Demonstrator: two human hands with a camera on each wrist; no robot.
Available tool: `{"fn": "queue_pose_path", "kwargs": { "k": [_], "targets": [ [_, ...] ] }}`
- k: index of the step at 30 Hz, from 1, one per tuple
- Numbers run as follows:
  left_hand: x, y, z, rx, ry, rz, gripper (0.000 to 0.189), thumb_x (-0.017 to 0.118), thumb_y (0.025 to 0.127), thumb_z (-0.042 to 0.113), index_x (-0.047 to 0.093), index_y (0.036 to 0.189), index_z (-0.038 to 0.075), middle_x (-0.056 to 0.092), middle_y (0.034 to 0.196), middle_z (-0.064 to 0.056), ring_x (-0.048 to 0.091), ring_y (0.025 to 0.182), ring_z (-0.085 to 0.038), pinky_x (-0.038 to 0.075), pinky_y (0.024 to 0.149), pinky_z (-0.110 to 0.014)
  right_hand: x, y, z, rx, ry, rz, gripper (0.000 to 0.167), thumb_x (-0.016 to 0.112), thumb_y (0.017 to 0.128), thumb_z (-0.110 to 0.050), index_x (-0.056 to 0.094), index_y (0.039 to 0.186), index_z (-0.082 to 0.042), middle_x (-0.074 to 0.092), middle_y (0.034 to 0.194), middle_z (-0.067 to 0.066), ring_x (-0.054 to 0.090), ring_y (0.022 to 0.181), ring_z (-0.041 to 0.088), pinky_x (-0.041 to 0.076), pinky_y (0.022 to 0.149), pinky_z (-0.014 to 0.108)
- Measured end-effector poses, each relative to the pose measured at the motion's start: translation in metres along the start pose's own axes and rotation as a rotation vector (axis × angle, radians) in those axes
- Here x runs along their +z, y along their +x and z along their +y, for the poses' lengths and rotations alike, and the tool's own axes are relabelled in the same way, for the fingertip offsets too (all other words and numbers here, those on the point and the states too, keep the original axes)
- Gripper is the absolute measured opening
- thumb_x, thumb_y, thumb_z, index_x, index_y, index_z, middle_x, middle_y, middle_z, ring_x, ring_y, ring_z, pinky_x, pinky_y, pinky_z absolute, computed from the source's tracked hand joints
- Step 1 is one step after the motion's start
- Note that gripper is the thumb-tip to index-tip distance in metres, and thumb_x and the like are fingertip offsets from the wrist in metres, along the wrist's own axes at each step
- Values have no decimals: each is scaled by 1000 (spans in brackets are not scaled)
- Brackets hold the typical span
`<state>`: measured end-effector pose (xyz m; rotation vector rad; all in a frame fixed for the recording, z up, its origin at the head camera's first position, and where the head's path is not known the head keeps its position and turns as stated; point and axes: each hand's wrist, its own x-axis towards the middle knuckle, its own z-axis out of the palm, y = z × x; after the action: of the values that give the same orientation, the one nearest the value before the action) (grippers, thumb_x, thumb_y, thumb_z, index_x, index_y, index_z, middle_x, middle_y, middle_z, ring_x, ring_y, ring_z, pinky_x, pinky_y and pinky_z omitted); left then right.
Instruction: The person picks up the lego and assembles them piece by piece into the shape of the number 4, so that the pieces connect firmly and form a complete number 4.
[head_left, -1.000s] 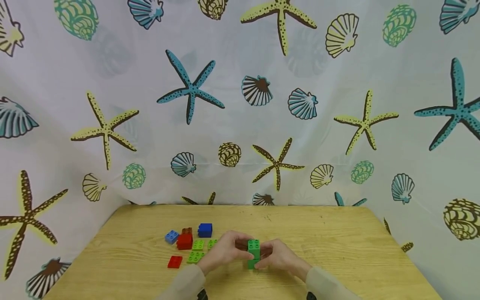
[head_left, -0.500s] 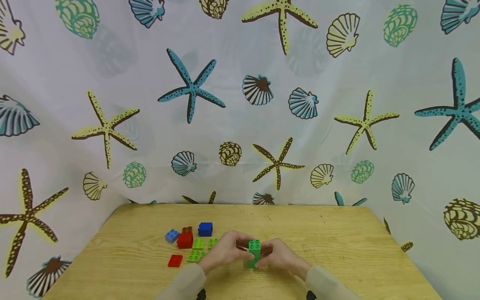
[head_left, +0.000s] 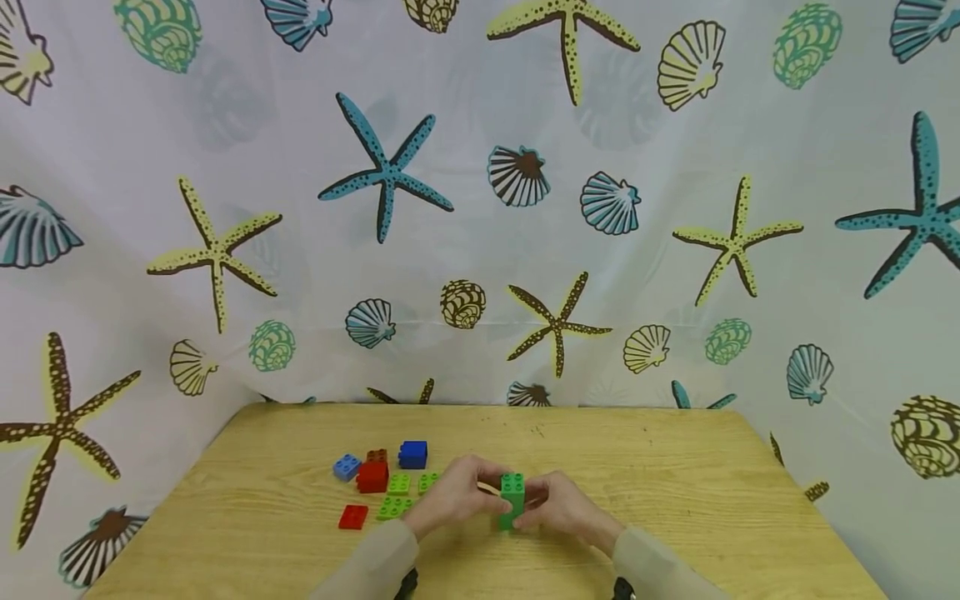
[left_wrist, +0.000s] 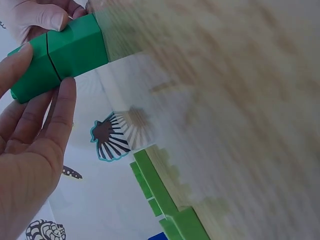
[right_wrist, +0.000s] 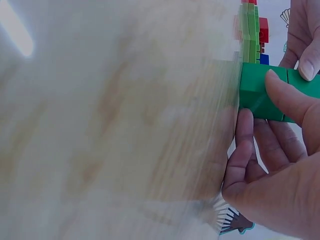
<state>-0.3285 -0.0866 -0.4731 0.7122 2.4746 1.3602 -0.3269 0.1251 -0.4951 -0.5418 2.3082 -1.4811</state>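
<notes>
Two green toy building bricks stand one on the other on the wooden table. The upper green brick (head_left: 512,483) shows studs on top. My left hand (head_left: 457,497) grips it from the left, thumb on the near face and fingers round the far side. The lower green brick (right_wrist: 257,92) rests at the tabletop. From the right, my right hand (head_left: 562,504) holds it between thumb and fingers. A thin dark seam runs between the bricks in both wrist views. The right thumb (left_wrist: 55,21) lies on the lower brick.
On the wooden table (head_left: 675,492), left of my left hand, lie light green bricks (head_left: 394,507), a flat red brick (head_left: 353,517), a taller red brick (head_left: 372,477), a brown brick (head_left: 377,456), a light blue brick (head_left: 347,467) and a dark blue brick (head_left: 413,455). A patterned curtain (head_left: 480,250) hangs behind.
Both hands keep their hold on the green bricks. The stack looks slightly shorter, its seam fainter in the head view. The whole scene has shifted a little up and right with the head.
</notes>
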Motion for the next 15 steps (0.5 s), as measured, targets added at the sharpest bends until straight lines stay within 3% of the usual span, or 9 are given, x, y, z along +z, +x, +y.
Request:
{"fn": "queue_pose_path", "kwargs": {
  "k": [9, 15],
  "targets": [
    [1, 4, 2, -8, 27, 19, 26, 81, 81, 19, 75, 106, 25, 73, 97, 8, 64, 95, -12, 51, 89, -45, -2, 0, 1, -2, 10, 15, 32, 78, 81, -4, 72, 112, -3, 73, 106, 9, 68, 96, 18, 56, 85, 35],
    [1, 6, 2, -19, 32, 17, 27, 81, 81, 20, 75, 108, 24, 73, 95, 9, 65, 92, -11, 51, 89, -45, -3, 0, 1, -8, 14, 12, 32, 78, 81, -3, 72, 112, -3, 73, 106, 10, 69, 98, 19, 55, 87, 36]
  ]
}}
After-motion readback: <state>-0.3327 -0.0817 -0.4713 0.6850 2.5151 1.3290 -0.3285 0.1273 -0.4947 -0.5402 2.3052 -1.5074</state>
